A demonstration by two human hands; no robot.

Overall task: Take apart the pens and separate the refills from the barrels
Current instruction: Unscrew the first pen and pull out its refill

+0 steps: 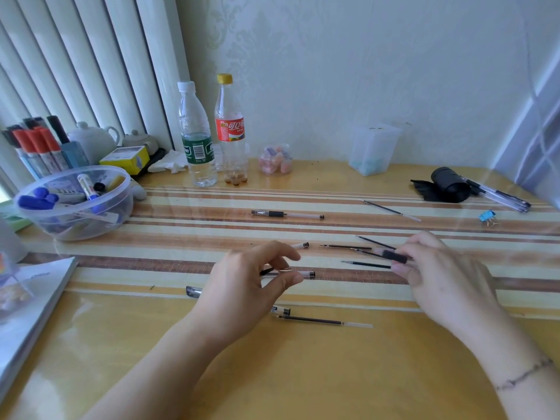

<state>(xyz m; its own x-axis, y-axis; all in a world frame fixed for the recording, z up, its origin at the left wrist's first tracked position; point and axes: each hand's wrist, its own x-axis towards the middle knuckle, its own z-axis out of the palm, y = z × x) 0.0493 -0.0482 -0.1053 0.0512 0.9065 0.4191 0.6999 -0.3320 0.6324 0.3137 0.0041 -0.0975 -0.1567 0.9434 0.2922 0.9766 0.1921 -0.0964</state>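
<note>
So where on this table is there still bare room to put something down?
The widest bare patch is the yellow tabletop nearest the person, between the forearms, below the long black refill. Another lies between the pink-filled clear jar and the frosted plastic cup. It is crowded around both hands, and at the clear plastic bowl of markers.

Bright, soft daylight from the blinds point(75, 71) at left. Glare streaks across the glossy surface point(303, 374). Faint shadows only. Strong wide-angle bending at the edges. Motion blur on the right hand point(439, 277); slightly hazy overall.
</note>
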